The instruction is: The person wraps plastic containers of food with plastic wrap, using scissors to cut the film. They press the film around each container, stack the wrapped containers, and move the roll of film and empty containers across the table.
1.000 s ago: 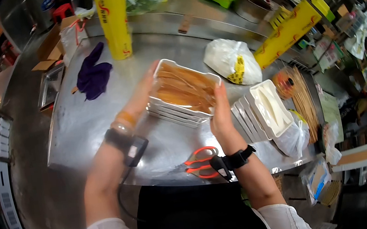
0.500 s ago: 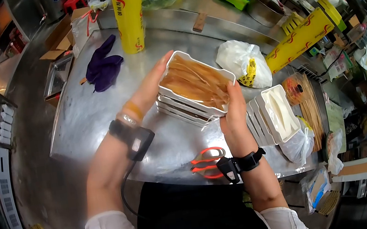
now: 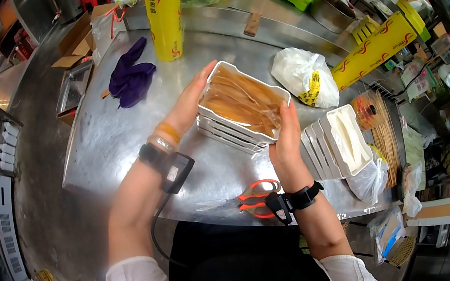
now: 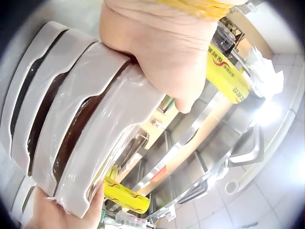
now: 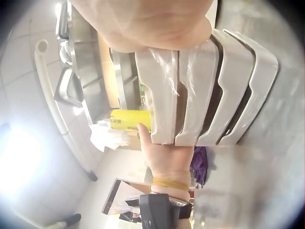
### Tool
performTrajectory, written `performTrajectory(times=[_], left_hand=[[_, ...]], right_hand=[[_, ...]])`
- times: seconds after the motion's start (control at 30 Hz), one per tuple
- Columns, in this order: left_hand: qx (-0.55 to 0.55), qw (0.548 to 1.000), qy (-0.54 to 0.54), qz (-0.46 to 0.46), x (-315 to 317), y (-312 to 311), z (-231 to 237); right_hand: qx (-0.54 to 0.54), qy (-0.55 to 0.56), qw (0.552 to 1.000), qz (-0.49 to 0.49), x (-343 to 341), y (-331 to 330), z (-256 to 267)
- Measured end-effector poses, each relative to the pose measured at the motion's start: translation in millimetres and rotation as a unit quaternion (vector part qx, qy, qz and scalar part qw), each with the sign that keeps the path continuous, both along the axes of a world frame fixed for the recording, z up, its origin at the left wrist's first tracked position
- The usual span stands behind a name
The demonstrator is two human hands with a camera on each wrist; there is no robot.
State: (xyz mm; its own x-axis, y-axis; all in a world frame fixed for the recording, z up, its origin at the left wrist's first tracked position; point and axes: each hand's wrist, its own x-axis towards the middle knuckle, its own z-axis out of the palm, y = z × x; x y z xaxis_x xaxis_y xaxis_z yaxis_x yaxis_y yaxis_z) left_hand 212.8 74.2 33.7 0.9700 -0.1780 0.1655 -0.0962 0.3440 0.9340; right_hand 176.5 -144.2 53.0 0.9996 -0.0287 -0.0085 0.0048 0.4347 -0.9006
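Note:
In the head view, a stack of white plastic trays [image 3: 229, 132] stands on the steel table, held between both hands. Flat, glossy brown strips [image 3: 242, 102] fill the top tray. My left hand [image 3: 188, 106] grips the stack's left end, fingers along the top tray's side. At the opposite end my right hand [image 3: 287, 138] holds on, its thumb at the rim. The left wrist view shows the stacked tray walls [image 4: 102, 109] with dark contents in the gaps. Clear film clings to the tray walls [image 5: 195, 95] in the right wrist view.
Scissors [image 3: 254, 190] with orange handles lie near the front edge. To the right stand more white trays [image 3: 321, 147] with pale contents, beside a clear jar [image 3: 365, 111] and thin sticks [image 3: 387, 146]. Behind are a white bag [image 3: 301, 75], yellow film roll [image 3: 166, 19] and purple cloth [image 3: 131, 76].
The head view has shifted, so the table and everything on it appear further right. Both hands keep their hold on the tray stack, which stays in about the same place beside the white bag.

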Motion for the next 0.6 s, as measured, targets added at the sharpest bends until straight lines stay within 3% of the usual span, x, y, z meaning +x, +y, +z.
performTrajectory(times=[0.6], left_hand=[[-0.039,0.999,0.027,0.003,-6.3,-5.3,1.4]], right_hand=[[-0.055,-0.002,0.998,0.018,2.1,-10.4,-13.8]])
